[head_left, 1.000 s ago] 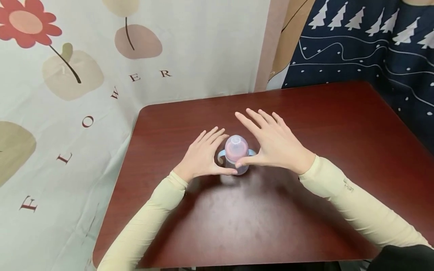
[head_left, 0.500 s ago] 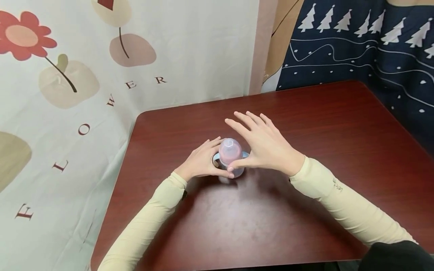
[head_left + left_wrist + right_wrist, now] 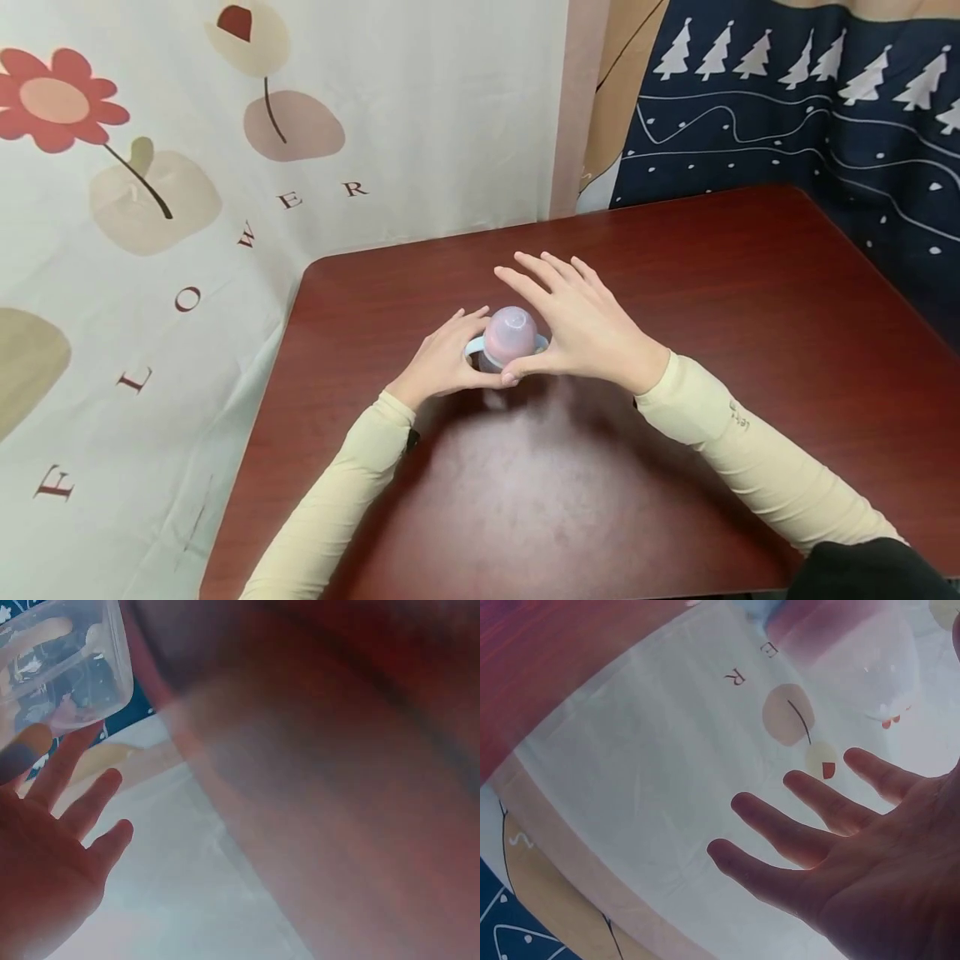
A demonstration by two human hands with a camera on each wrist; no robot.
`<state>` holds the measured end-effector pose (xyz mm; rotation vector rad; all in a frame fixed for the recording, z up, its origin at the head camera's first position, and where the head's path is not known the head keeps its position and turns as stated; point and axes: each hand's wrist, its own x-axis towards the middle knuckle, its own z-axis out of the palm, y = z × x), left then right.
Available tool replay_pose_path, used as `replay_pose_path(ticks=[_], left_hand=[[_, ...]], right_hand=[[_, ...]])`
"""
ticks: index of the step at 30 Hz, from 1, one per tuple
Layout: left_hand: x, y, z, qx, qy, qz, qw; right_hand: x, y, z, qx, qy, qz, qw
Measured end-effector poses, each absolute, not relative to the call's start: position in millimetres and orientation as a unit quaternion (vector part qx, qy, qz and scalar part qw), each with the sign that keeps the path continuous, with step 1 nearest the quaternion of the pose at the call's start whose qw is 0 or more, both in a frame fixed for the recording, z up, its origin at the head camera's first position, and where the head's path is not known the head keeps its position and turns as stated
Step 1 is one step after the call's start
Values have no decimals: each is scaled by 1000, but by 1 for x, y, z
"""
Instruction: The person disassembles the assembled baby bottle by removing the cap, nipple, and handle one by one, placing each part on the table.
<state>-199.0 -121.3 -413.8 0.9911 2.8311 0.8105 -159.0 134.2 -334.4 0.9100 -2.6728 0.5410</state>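
Note:
A baby sippy cup with a clear dome cap, pink collar and pale blue side handles is between the two hands. My left hand holds its left side, thumb in front and fingers behind; part of that grip is hidden. In the left wrist view, the clear base of the cup shows above the left hand, and it appears raised off the table. My right hand has its fingers spread beyond the cup, its thumb at the cup's front. Straight fingers show on the right hand in the right wrist view.
The cup is over a reddish-brown table. Behind and to the left hangs a pale curtain with flowers and letters. A dark blue curtain with white trees hangs at the back right.
Over the last second the left hand has closed in around the cup. The cup's dome now faces the head camera more, and less of its lower body shows. The right hand stays spread beside it.

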Motion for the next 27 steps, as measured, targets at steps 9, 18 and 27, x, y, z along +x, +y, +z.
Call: replay_pose_path(ticks=[9, 18, 27], left_hand=[[-203, -128, -400, 277, 923, 266, -9], [-204, -122, -392, 294, 905, 299, -74], [-208, -121, -383, 283, 904, 301, -106]], right_hand=[[-165, 135, -335, 311, -919, 208, 124], [-174, 143, -332, 364, -876, 291, 123], [-184, 148, -327, 379, -859, 312, 146]])
